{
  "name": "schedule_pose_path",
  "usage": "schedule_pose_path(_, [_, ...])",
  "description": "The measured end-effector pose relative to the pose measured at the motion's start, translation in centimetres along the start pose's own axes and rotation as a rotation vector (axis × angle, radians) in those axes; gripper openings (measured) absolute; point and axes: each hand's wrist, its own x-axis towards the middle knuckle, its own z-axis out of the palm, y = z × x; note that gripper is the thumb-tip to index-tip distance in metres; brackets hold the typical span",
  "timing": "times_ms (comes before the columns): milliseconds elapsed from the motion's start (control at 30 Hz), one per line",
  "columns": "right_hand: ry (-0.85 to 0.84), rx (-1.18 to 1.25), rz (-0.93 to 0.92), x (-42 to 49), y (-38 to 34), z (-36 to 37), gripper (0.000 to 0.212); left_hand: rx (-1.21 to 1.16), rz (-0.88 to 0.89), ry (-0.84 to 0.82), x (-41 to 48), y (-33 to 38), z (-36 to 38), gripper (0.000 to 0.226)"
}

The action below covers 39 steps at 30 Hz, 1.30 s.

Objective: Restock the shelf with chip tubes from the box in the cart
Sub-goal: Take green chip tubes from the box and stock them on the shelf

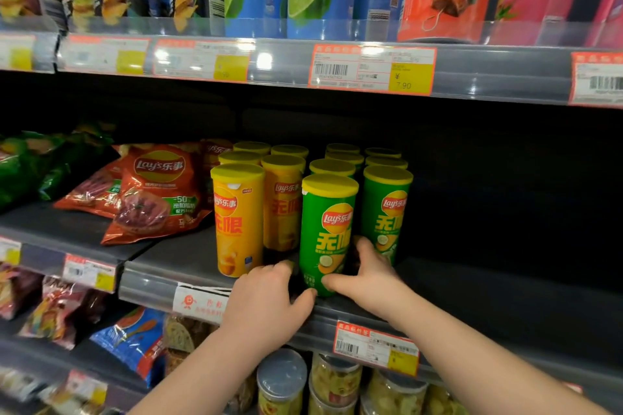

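The green chip tube (328, 229) stands upright at the front lip of the shelf (161, 266). We grip its base with both hands, our left hand (269, 307) and right hand (365, 274) curled round it. Yellow tubes (237, 219) stand just beside it on the left, more green tubes (386, 209) stand behind and to the right, and bare shelf opens further right.

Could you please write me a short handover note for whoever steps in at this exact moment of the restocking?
Hands: the left hand and the right hand both grip the base of the front green tube, one on each side.
Things: that tube stands upright near the front of the shelf, between the orange tubes and the other green tubes.
Done: several rows stocked.
Left: release this tube; the shelf's right part looks free for more. Box and cart are out of view.
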Motion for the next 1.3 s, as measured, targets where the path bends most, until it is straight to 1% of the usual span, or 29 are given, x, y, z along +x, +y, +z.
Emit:
schedule_pose_path(33, [0.0,0.01,0.007,0.0,0.1,0.1,0.078,0.028,0.027,0.018,-0.2,-0.1,0.3,0.049])
schedule_pose_path(100, [0.003,0.011,0.011,-0.1,0.1,0.1,0.084,0.04,0.054,0.059,-0.4,-0.2,0.7,0.067])
schedule_pose_path(133, [0.005,-0.004,0.013,-0.2,0.0,0.1,0.085,0.02,0.066,0.083,-0.4,-0.4,1.0,0.07])
schedule_pose_path(233, [0.011,-0.028,0.007,-0.4,0.0,-0.1,0.078,0.01,0.11,0.161,-0.5,-0.9,1.7,0.053])
schedule_pose_path(267, [0.015,-0.033,0.008,-0.4,-0.1,-0.1,0.076,0.008,0.1,0.138,-0.5,-0.9,1.7,0.054])
schedule_pose_path(367, [0.033,-0.078,0.008,-0.2,-0.2,0.3,0.078,0.023,0.077,0.124,-0.7,-0.6,1.6,0.069])
schedule_pose_path(433, [0.037,-0.103,0.012,-0.1,-0.3,0.6,0.079,0.032,0.079,0.137,-0.8,-0.6,1.6,0.069])
schedule_pose_path(600, [0.033,-0.126,0.014,-0.1,-0.4,0.7,0.078,0.05,0.049,0.103,-1.1,-0.3,1.5,0.061])
schedule_pose_path(700, [0.024,-0.13,-0.008,-0.2,-0.3,0.5,0.074,0.084,0.032,0.117,-1.4,-0.1,1.5,0.048])
schedule_pose_path(767, [0.004,-0.139,-0.028,-0.3,0.0,0.3,0.076,0.094,0.019,0.128,-1.9,0.2,1.3,0.043])
schedule_pose_path(833, [-0.02,-0.156,-0.051,-0.6,0.4,-0.1,0.076,0.112,0.02,0.132,-2.5,0.3,1.1,0.044])
schedule_pose_path(900, [-0.022,-0.162,-0.087,-0.9,0.9,-0.3,0.073,0.147,0.035,0.136,-3.2,0.5,1.0,0.047])
schedule_pose_path(967, [-0.009,-0.155,-0.123,-1.4,1.2,-0.4,0.067,0.153,0.035,0.097,-4.0,0.6,1.2,0.055])
schedule_pose_path(1067, [0.05,-0.145,-0.235,-2.7,1.6,-0.5,0.051,0.157,-0.015,0.061,-5.2,0.8,1.4,0.068])
schedule_pose_path(1133, [0.101,-0.23,-0.406,-3.8,1.9,-0.4,0.038,0.17,-0.022,0.08,-6.1,1.1,1.6,0.067])
schedule_pose_path(1200, [0.123,-0.327,-0.602,-5.0,2.3,0.2,0.029,0.165,-0.026,0.092,-7.1,1.5,1.8,0.06])
schedule_pose_path(1233, [0.106,-0.355,-0.68,-5.7,2.3,0.5,0.025,0.165,-0.041,0.071,-7.6,1.6,2.0,0.058])
schedule_pose_path(1300, [0.036,-0.364,-0.776,-6.9,2.4,1.4,0.022,0.153,-0.075,-0.004,-8.7,1.4,2.6,0.056])
